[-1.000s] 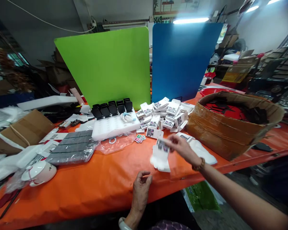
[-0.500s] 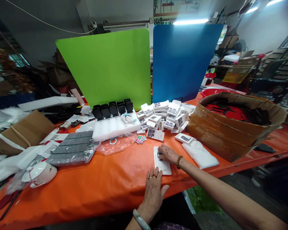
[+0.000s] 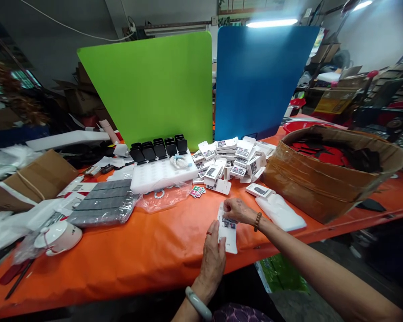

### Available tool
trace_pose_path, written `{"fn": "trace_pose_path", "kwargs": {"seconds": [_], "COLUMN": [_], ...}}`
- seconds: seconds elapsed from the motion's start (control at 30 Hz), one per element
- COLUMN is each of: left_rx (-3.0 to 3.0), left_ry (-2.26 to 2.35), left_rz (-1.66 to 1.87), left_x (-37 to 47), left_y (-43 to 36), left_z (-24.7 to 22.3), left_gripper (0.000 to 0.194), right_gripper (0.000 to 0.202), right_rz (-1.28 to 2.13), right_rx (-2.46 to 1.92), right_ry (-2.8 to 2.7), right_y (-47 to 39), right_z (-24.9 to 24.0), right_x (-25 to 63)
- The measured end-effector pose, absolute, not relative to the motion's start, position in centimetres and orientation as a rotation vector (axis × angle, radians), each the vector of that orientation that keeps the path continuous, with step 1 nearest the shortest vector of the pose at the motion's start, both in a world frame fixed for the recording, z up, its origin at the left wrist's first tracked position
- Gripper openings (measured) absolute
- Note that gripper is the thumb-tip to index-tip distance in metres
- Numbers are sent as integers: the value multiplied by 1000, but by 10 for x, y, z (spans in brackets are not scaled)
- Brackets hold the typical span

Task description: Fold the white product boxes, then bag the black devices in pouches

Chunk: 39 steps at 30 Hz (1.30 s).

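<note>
A flat white printed card (image 3: 227, 237) lies near the front edge of the orange table. My right hand (image 3: 237, 211), with a beaded bracelet at the wrist, grips its upper part with bent fingers. Along the card's left edge rests my left hand (image 3: 214, 255), fingers extended, a ring on one finger and a pale bangle on the wrist. Beyond them is a pile of small white boxes (image 3: 245, 150). Several small coloured cards (image 3: 197, 192) lie to the left of the pile. Another white box (image 3: 259, 190) sits by a white foam pouch (image 3: 282, 213).
An open cardboard box (image 3: 298, 188) of red and black pieces stands at the right. Black pieces stand on a white foam block (image 3: 154, 176). Green (image 3: 151, 89) and blue (image 3: 258, 85) boards rise behind. A grey wrapped pack (image 3: 104, 203) and white cup (image 3: 62, 239) are left.
My left hand has turned and moved up to the card's left edge. The card has tilted slightly, showing more printed pictures. A small white box now sits higher on the pile's front.
</note>
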<state>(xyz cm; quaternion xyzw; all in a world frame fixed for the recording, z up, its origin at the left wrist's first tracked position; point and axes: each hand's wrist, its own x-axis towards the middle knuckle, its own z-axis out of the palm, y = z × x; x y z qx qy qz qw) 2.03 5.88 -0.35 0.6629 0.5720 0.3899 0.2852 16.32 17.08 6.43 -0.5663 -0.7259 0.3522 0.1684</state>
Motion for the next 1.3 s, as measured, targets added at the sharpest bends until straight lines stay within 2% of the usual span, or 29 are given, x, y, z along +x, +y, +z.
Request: {"fn": "trace_pose_path", "kwargs": {"seconds": [0.23, 0.4, 0.47, 0.53, 0.6, 0.7, 0.77, 0.8, 0.83, 0.97, 1.03, 1.13, 1.23, 1.3], "left_rx": [1652, 1590, 1545, 1489, 1419, 1188, 952, 840, 750, 622, 636, 714, 798, 832], "left_ry": [1624, 1591, 1443, 1315, 1259, 1248, 1247, 1242, 1232, 1182, 1177, 1194, 1245, 1271], "left_rz": [906, 852, 866, 888, 927, 1029, 1109, 1153, 1198, 1283, 1278, 1299, 1315, 1308], "left_x": [23, 21, 20, 18, 15, 10, 8, 7, 7, 10, 10, 8, 3, 2], "left_y": [56, 43, 38, 35, 34, 35, 37, 38, 39, 39, 37, 33, 26, 18], "left_z": [14, 17, 23, 29, 31, 27, 23, 21, 20, 20, 21, 20, 17, 13], "left_gripper": [51, 63, 54, 35, 26, 31, 36, 38, 40, 41, 39, 38, 57, 67], "right_gripper": [11, 23, 25, 25, 22, 13, 24, 30, 32, 31, 34, 33, 26, 38], "right_rz": [1450, 1850, 1892, 1900, 1770, 1214, 914, 887, 954, 1609, 1758, 1777, 1604, 1434], "right_rx": [-1449, -1169, -1111, -1099, -1134, -1253, -1349, -1394, -1416, -1219, -1132, -1141, -1230, -1258], "right_ry": [-1809, -1330, -1290, -1307, -1384, -1524, -1511, -1487, -1466, -1309, -1175, -1162, -1309, -1349], "right_y": [120, 103, 99, 95, 90, 81, 74, 70, 66, 49, 43, 36, 28, 21], "right_z": [68, 59, 58, 58, 60, 60, 55, 51, 46, 23, 16, 8, 3, 0], "right_x": [157, 155, 154, 151, 149, 149, 150, 150, 150, 146, 145, 150, 158, 162]}}
